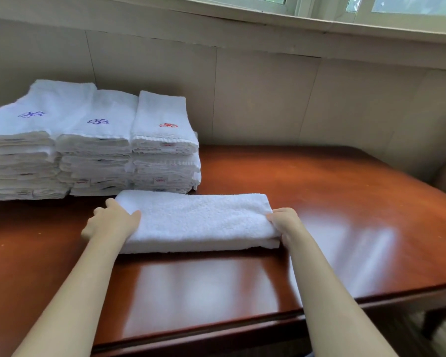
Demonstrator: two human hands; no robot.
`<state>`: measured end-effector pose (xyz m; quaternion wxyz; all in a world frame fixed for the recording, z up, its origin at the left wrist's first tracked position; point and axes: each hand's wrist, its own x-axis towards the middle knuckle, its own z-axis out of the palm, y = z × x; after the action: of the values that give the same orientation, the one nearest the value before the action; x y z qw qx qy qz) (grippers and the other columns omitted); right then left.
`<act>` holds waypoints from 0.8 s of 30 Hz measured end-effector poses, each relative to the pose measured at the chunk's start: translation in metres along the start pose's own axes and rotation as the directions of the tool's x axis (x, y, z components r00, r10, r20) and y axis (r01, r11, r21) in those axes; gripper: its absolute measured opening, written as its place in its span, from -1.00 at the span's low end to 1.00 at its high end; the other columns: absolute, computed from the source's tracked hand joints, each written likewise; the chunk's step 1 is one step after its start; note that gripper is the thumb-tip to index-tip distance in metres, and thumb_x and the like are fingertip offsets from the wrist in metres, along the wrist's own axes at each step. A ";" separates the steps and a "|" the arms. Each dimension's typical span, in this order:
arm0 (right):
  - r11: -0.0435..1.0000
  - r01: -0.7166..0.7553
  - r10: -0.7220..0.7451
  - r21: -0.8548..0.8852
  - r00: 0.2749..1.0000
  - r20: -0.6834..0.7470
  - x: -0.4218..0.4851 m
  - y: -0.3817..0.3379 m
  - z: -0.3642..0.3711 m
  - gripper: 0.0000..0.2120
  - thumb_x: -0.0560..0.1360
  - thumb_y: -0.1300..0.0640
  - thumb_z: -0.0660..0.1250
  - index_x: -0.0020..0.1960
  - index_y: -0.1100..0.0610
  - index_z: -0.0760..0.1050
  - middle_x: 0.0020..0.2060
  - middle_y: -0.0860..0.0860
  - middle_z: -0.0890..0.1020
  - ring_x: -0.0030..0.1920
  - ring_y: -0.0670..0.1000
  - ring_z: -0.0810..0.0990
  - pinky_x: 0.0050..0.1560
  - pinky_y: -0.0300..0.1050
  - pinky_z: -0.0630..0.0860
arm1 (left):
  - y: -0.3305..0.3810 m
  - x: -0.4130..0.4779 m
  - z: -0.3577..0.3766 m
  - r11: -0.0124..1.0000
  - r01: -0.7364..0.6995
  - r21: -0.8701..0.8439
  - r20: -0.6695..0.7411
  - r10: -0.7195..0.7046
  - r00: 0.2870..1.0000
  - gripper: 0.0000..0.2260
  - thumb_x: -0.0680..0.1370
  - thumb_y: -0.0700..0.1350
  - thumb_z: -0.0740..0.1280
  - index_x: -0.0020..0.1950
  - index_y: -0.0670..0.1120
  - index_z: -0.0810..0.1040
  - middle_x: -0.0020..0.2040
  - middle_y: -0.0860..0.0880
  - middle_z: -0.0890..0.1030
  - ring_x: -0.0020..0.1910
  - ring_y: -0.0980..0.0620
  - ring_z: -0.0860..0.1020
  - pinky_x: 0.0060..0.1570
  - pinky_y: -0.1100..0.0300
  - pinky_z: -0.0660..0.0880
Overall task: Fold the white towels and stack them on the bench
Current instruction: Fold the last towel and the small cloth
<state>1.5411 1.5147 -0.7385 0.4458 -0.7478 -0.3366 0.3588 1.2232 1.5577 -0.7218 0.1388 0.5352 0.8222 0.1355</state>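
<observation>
— Bench (332,202) first: dark polished wood, glossy enough to mirror the window, so cloth probably slides on it with little drag. Where does the work sit?

— Left of centre. Three stacks of folded towels (93,150) stand side by side at the back left, close to the wall; two carry blue embroidery on top, the right one red. Just in front of them lies the towel (196,222) now in hand, a long thick band folded lengthwise, its far left corner nearly touching the foot of the stacks.

— And the hands?

— One at each short end. The left hand (111,222) has its fingers wrapped over the left end, thumb up near the far corner. The right hand (285,224) pinches the right end, fingers on top; I cannot see the thumb, which seems to be tucked under the layers.

— So the step is the cross fold?

— I judge so: bring one end over to the other. Doing it well means gripping every layer together, since the near right corner shows several edges that could splay. Lift just clear, carry the end across, and match corners before letting go.

— Then?

— Press the crease flat and check the width against the stacks; the red-marked one looks lowest and nearest, so it seems the natural place.
</observation>
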 end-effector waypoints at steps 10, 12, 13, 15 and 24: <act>0.429 0.436 -0.622 -0.791 0.778 0.091 -0.025 -0.019 0.036 -0.58 0.59 0.08 0.14 0.44 0.09 0.27 0.41 0.12 0.30 0.40 0.13 0.25 0.33 -0.01 0.22 | 0.036 -0.024 0.037 0.840 -0.493 0.228 0.101 0.483 0.870 -0.44 0.61 0.23 -0.06 0.56 0.03 0.03 0.58 -0.07 -0.01 0.54 -0.07 -0.02 0.45 -0.13 -0.08; 0.375 0.481 -0.488 -0.793 0.829 0.272 -0.024 -0.011 0.050 -0.51 0.63 -0.06 0.02 0.52 0.06 0.10 0.52 0.09 0.11 0.51 0.09 0.05 0.46 0.07 -0.02 | 0.038 -0.031 0.049 0.814 -0.527 0.244 0.129 0.511 0.850 -0.44 0.61 0.25 -0.11 0.57 0.07 -0.01 0.58 -0.06 -0.05 0.55 -0.07 -0.06 0.45 -0.14 -0.11; 0.403 0.464 -0.403 -0.789 0.864 0.302 -0.023 -0.006 0.054 -0.48 0.63 -0.10 -0.03 0.54 0.05 0.05 0.54 0.09 0.06 0.53 0.09 -0.02 0.48 0.10 -0.10 | 0.039 -0.032 0.052 0.809 -0.535 0.241 0.122 0.522 0.844 -0.44 0.60 0.26 -0.12 0.57 0.07 -0.02 0.58 -0.06 -0.05 0.55 -0.06 -0.07 0.45 -0.14 -0.12; 0.483 0.405 -0.324 -0.776 0.906 0.271 -0.019 -0.001 0.057 -0.42 0.62 -0.15 -0.07 0.55 0.09 0.00 0.54 0.13 0.01 0.54 0.08 -0.08 0.48 0.08 -0.18 | 0.037 -0.030 0.051 0.802 -0.555 0.219 0.127 0.541 0.831 -0.43 0.60 0.27 -0.11 0.56 0.09 -0.01 0.58 -0.04 -0.04 0.55 -0.05 -0.08 0.46 -0.13 -0.13; 0.598 0.251 -0.255 -0.761 0.960 0.116 -0.015 -0.006 0.057 -0.23 0.59 -0.27 -0.09 0.54 0.27 -0.15 0.54 0.14 -0.11 0.54 0.05 -0.16 0.50 -0.01 -0.21 | -0.007 0.002 0.015 0.908 -0.352 0.228 -0.052 0.373 0.927 -0.51 0.61 0.19 0.01 0.50 0.02 0.21 0.51 -0.06 0.19 0.46 -0.11 0.20 0.36 -0.08 0.19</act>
<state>1.4850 1.5290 -0.7496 0.1319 -0.8114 -0.5582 0.1124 1.2221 1.5578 -0.7388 0.0138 0.6834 0.7237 0.0944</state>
